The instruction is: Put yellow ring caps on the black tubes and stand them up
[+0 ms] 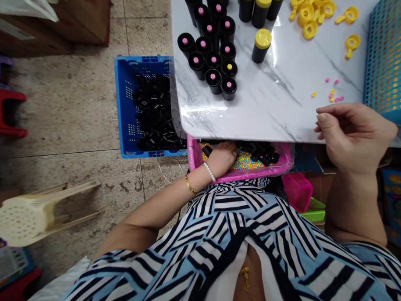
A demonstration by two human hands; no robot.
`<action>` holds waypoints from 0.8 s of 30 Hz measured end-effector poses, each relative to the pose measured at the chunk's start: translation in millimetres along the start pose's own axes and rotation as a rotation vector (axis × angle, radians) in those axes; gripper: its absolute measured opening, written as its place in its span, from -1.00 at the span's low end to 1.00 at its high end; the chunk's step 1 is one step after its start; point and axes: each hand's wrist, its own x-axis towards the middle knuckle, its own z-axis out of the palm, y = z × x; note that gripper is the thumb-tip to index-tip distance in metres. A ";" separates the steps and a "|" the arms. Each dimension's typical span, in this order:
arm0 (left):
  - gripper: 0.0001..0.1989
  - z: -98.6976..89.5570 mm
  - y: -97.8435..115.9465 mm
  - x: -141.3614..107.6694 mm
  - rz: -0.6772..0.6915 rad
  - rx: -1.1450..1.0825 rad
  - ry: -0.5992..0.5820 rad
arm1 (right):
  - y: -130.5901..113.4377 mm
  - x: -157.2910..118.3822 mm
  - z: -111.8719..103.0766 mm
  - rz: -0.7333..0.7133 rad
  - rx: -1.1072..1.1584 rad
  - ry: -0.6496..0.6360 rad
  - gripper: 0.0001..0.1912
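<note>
My left hand [222, 158] reaches into a pink basin [191, 156] at the table's front edge. Small multicoloured beads [243, 161] and black tubes [264, 153] lie in it. The fingers of that hand are mostly hidden among them. Over the table's front right edge is my right hand [354, 136], its thumb pressed to curled fingers; whatever may be between them is hidden. Beyond its fingertips lie a few loose pink and yellow beads [332, 93]. Several open black tubes [213, 62] stand upright at the table's left, with pink or yellow pieces in their mouths.
Black tubes with yellow caps [262, 39] stand near the table's middle and back. Yellow ring-shaped pieces [310, 29] lie behind the loose beads. A turquoise basket [386, 56] borders the right side. A blue crate [125, 113] of black parts sits left of the table, near a cream stool [23, 220].
</note>
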 end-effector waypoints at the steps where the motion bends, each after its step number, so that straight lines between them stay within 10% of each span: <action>1: -0.72 -0.1 4.0 1.8 0.013 0.006 -0.015 | -4.7 -2.4 3.0 -0.060 -0.041 -0.026 -0.84; 8: -0.61 0.3 -4.9 -13.4 -0.068 -0.147 0.036 | 11.9 -63.1 55.3 -0.223 -0.172 -0.743 -0.81; 15: -0.61 14.0 -0.5 -24.7 0.004 -0.232 0.046 | 97.2 -54.8 68.8 -0.044 -0.399 -0.476 -0.69; 24: -0.63 14.4 -0.5 -29.2 -0.024 -0.032 0.122 | 33.6 -81.7 160.9 0.027 -0.286 -0.616 -0.18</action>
